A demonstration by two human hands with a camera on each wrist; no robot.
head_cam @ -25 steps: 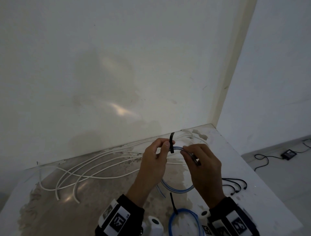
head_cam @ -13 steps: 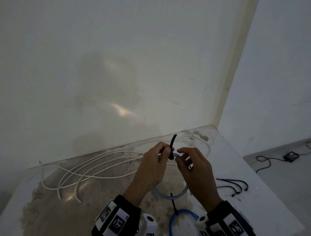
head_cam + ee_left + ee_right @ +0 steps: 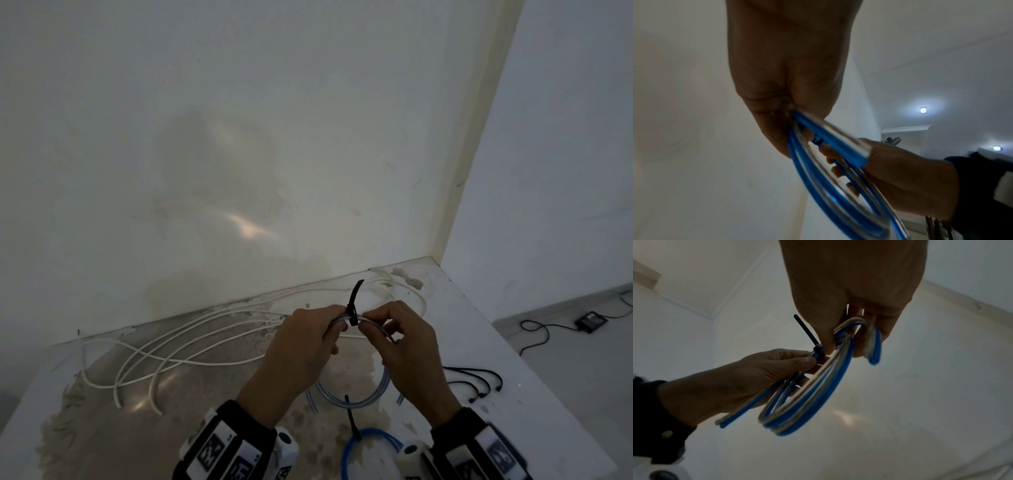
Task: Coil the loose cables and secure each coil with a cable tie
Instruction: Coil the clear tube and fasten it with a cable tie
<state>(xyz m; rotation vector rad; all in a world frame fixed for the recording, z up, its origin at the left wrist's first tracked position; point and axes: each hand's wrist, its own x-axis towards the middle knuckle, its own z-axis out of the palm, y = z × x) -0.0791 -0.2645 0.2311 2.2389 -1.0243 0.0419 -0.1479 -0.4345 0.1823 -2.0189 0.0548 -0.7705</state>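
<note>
I hold a coil of blue and clear cable [image 3: 352,397] [image 3: 807,400] above the table, one hand on each side of its top. A black cable tie [image 3: 352,305] [image 3: 809,335] is looped round the strands there, its tail pointing up. My left hand [image 3: 308,346] [image 3: 789,100] grips the strands just left of the tie, thumb against its head. My right hand [image 3: 400,346] [image 3: 851,324] has its fingers curled round the strands on the right. The blue coil [image 3: 830,186] hangs blurred in the left wrist view.
Long loose white cables [image 3: 178,353] sprawl over the table's left and back. A second blue coil with a black tie [image 3: 366,448] lies at the near edge. Several spare black ties [image 3: 476,383] lie at the right. The wall [image 3: 239,137] rises behind.
The tie has been drawn tighter round the coil, and its tail stands further up. My hands have closed in on the tie.
</note>
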